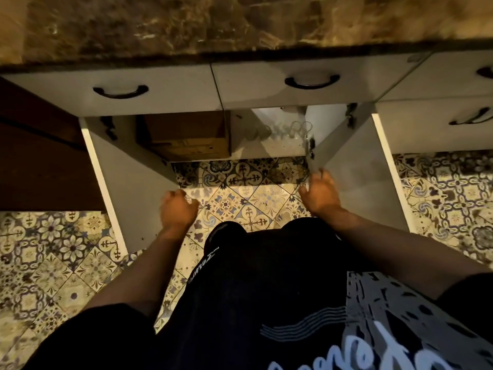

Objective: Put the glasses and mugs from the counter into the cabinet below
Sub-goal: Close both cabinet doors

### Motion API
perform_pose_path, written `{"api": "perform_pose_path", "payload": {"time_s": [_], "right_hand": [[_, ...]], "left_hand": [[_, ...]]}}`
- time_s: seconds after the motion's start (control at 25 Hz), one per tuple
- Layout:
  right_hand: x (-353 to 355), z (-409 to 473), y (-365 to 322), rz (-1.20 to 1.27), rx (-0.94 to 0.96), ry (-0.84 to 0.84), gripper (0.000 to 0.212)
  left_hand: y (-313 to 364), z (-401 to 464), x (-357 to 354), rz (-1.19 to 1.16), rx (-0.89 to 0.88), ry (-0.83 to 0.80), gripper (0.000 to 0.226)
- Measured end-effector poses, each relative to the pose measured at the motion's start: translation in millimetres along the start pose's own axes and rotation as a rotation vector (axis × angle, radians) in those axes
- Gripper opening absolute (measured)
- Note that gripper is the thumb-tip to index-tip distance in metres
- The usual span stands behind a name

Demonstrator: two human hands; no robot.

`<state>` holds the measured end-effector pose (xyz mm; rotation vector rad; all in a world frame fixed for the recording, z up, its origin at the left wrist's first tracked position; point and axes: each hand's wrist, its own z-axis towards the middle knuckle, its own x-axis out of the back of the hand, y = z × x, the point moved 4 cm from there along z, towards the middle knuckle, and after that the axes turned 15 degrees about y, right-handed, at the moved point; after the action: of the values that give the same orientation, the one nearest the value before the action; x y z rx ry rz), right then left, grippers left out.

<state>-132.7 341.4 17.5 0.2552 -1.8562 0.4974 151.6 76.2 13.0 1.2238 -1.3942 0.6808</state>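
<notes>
Both grips empty — left hand [177, 209] loosely curled, right hand [320, 192] spread by the cabinet door [354, 166]. Shelved glasses [282, 129] look light, slick, breakable — take them round the body.

single head view, wide-angle, looking steeply down past counter edge [240, 50] into open cabinet [266, 140], near.

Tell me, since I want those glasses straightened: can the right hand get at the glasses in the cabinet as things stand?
Probably yes. Both doors stand open, the right hand is empty beside the right door, and nothing blocks the way to the glasses.
</notes>
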Motion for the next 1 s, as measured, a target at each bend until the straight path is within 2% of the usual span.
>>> {"api": "perform_pose_path", "payload": {"time_s": [0.12,0.24,0.36,0.44,0.56,0.72,1.0], "right_hand": [[18,9,48,-0.104,-0.11,0.098,0.071],[37,14,83,-0.116,-0.32,0.208,0.079],[41,12,117,-0.1,-0.616,0.158,0.088],[36,1,137,-0.077,-0.782,0.085,0.092],[22,-13,155,-0.096,-0.737,0.046,0.089],[27,-19,158,-0.12,-0.684,0.168,0.081],[9,-42,113,-0.026,-0.703,0.266,0.069]], "left_hand": [[-42,10,22,0.147,0.146,0.128,0.051],[-70,12,35,0.262,0.354,0.192,0.063],[-94,11,35,0.214,0.65,0.142,0.081],[-102,10,30,0.145,0.744,0.081,0.089],[-115,13,28,0.157,0.743,0.073,0.088],[-130,19,31,0.167,0.721,0.135,0.063],[-109,13,33,-0.077,0.576,0.236,0.044]]}}
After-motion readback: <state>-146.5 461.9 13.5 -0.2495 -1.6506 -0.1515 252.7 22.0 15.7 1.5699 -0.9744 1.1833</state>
